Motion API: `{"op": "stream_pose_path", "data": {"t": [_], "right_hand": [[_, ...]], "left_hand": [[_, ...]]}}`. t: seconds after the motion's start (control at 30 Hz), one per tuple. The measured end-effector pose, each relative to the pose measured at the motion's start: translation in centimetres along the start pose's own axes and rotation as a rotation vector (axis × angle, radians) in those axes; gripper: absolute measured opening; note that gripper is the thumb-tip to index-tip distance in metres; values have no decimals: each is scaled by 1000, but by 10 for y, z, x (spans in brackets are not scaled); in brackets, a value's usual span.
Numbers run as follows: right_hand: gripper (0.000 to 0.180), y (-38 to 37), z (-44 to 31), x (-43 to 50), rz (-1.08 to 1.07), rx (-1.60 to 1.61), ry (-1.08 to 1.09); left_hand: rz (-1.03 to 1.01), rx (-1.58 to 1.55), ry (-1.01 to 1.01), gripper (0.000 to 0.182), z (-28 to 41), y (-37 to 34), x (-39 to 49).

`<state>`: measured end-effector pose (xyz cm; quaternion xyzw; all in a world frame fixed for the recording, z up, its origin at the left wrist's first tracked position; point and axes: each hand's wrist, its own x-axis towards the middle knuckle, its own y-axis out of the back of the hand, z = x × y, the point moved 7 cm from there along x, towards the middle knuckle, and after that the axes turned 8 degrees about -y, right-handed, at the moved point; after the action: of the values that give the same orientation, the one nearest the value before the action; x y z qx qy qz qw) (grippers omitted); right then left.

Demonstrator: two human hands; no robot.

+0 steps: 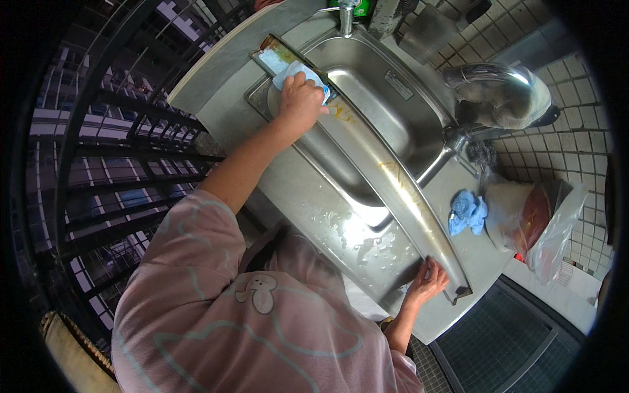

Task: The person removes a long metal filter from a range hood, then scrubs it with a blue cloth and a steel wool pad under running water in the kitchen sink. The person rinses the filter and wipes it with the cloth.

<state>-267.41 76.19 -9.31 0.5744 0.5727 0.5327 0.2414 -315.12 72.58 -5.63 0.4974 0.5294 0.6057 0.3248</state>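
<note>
A long stainless-steel trough [395,184] lies diagonally across the sink, with yellow-brown greasy streaks along its inside. My left hand [300,100] presses a pale blue wipe [296,72] into its far end, where brown-green grime [280,47] and a white patch, foam or paper, show. The fingers hide part of the wipe. Around the near-side edge of the trough's lower right end, the fingers of my right hand [428,281] are closed, steadying it. Under the trough, the sink basin [378,118] is partly covered.
A crumpled blue cloth [467,211] and a clear plastic bag [533,221] with contents sit on the right. Metal taps [347,22] rise at the back. A shiny metal vessel [496,93] is by the tiled wall. Water wets the steel drainboard [339,221]; dark railings [132,152] stand left.
</note>
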Motion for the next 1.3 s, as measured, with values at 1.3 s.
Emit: {"op": "stream_pose_path", "data": {"t": [1.3], "right_hand": [[21, -3, -2, -1, 72, -40, 51]], "left_hand": [[353, 317, 7, 10, -125, 44, 22]]}}
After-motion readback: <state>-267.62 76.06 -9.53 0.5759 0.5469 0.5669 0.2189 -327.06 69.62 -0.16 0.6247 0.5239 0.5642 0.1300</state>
